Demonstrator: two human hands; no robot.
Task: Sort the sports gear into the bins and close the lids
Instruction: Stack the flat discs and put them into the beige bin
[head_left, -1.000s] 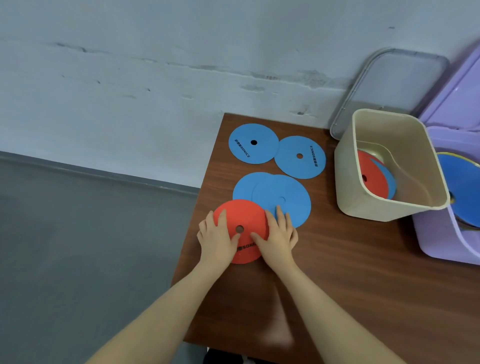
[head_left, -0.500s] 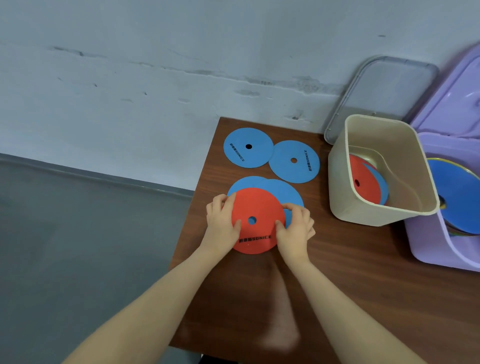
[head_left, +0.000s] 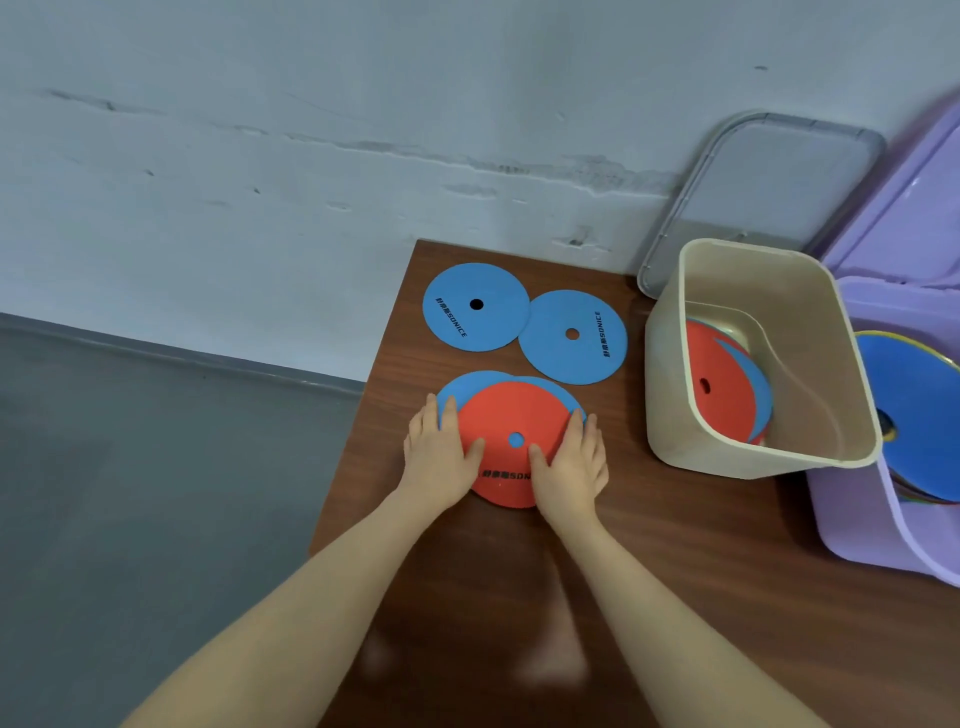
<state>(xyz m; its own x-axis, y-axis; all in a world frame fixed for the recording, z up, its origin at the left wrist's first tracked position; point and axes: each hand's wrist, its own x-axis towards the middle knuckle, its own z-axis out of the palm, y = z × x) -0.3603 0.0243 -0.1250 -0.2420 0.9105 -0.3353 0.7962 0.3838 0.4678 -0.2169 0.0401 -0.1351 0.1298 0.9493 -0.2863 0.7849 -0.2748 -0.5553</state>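
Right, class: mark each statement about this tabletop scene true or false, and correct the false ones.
1. Both hands rest on the red disc. True: left hand, right hand.
2. The red disc lies over blue discs. True.
3. The beige bin has its lid on. False: it is open, with discs inside.
4. Three separate blue discs lie near the wall. False: two do.
5. A grey lid leans against the wall. True.

One head-worn camera looks forward and steeply down, close over the table (head_left: 675, 597), whose right part seems cut off by the frame.
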